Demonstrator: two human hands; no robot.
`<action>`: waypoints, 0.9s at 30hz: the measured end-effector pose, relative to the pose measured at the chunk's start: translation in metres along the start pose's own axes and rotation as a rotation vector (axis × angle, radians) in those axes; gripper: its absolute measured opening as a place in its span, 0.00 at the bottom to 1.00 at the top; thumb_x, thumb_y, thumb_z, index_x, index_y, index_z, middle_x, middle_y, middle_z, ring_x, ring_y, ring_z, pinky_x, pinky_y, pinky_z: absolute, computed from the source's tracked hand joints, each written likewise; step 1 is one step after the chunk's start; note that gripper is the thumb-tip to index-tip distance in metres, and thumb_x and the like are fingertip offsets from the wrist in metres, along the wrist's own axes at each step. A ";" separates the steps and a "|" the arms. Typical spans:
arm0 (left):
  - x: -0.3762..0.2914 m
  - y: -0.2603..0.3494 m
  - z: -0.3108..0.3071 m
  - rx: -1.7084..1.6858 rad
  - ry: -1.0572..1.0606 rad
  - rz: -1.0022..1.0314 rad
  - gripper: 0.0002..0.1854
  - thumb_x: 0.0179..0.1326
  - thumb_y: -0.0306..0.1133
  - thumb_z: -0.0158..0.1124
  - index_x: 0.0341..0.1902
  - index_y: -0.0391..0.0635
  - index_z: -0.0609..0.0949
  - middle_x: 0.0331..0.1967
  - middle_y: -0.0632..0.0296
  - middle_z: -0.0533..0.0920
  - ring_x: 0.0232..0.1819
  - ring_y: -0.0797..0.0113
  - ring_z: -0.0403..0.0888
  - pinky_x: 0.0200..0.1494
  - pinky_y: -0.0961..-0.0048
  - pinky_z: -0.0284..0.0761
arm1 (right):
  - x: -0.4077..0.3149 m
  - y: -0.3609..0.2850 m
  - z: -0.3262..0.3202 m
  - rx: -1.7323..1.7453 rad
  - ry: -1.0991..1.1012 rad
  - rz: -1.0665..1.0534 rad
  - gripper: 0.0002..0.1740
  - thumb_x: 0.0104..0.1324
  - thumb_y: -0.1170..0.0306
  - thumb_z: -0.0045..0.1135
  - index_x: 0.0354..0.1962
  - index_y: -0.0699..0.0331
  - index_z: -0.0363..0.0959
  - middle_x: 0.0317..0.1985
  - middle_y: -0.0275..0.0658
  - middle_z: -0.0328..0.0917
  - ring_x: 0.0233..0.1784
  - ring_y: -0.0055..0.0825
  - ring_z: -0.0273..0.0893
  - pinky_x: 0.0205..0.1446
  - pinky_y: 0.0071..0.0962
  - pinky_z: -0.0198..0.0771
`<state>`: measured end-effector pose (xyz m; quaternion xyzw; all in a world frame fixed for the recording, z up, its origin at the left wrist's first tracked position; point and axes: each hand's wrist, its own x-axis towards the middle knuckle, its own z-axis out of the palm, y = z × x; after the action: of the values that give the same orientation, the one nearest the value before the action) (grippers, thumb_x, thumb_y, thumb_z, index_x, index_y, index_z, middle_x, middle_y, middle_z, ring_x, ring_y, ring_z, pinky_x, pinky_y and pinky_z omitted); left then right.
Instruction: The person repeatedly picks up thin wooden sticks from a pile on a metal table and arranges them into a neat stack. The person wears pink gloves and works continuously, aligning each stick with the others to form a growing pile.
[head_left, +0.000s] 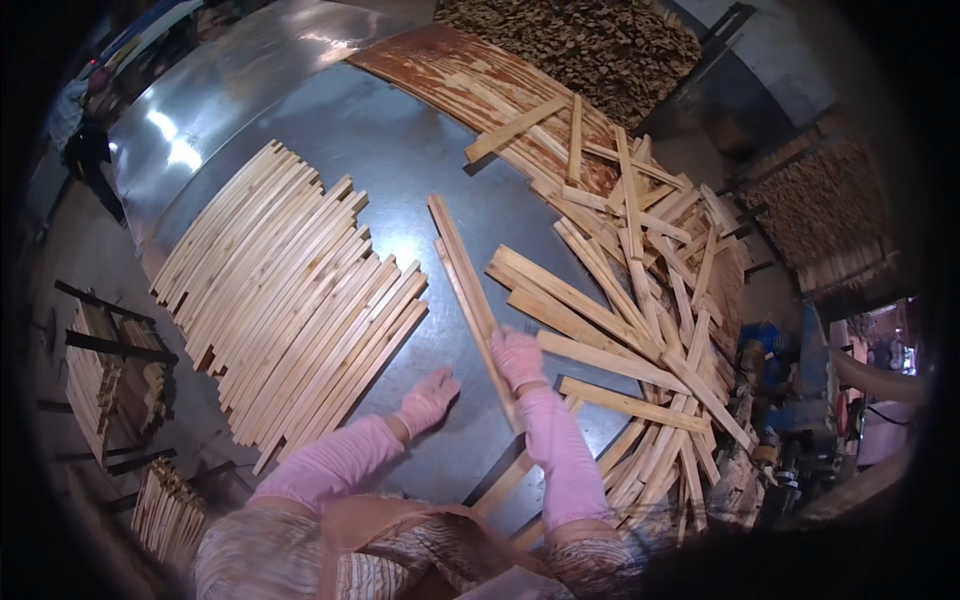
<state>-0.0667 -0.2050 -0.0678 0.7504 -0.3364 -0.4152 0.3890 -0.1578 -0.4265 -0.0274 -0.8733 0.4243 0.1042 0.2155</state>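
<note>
My right hand (517, 358), in a pink glove, grips a pair of long wooden strips (469, 292) lying side by side at a slant on the metal tabletop (480, 217). One strip's far end reaches beyond the other's. My left hand (427, 401), gloved in pink too, hovers over or rests on the metal with nothing in it; which of the two I cannot tell. To its left, many pale wooden strips (292, 300) lie edge to edge in a broad row with uneven ends. Right of my right hand, loose strips (600, 300) fan out from a jumbled heap (675, 292).
A worn plywood sheet (480, 82) lies under part of the heap. Beyond it stands a large stack of wood (577, 45), with another stack (832, 202) at right. Racks of strips (112, 375) stand at lower left, machinery (780, 420) at lower right. A person (86, 142) is at far left.
</note>
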 end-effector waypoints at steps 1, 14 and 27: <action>-0.008 0.004 0.009 -0.040 -0.028 0.005 0.28 0.77 0.46 0.58 0.71 0.38 0.73 0.67 0.39 0.78 0.71 0.42 0.74 0.73 0.60 0.69 | -0.009 0.006 0.014 0.027 -0.060 0.027 0.39 0.71 0.40 0.52 0.65 0.61 0.75 0.54 0.57 0.83 0.59 0.53 0.81 0.66 0.45 0.74; -0.062 -0.001 -0.001 -0.355 0.071 -0.022 0.34 0.76 0.56 0.59 0.72 0.40 0.73 0.59 0.47 0.82 0.63 0.56 0.79 0.68 0.65 0.72 | -0.132 -0.018 0.082 1.444 -0.121 0.256 0.26 0.74 0.49 0.60 0.50 0.67 0.79 0.37 0.41 0.85 0.38 0.39 0.84 0.43 0.40 0.80; -0.131 0.000 -0.080 0.166 0.034 -0.158 0.24 0.68 0.49 0.64 0.59 0.43 0.83 0.62 0.45 0.81 0.64 0.42 0.78 0.66 0.54 0.72 | -0.179 -0.115 0.097 0.183 0.221 -0.020 0.41 0.60 0.50 0.71 0.68 0.55 0.71 0.60 0.51 0.77 0.62 0.52 0.75 0.66 0.47 0.72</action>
<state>-0.0524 -0.0726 0.0077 0.8113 -0.3026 -0.4024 0.2971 -0.1782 -0.1935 -0.0151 -0.8604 0.4443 -0.0339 0.2474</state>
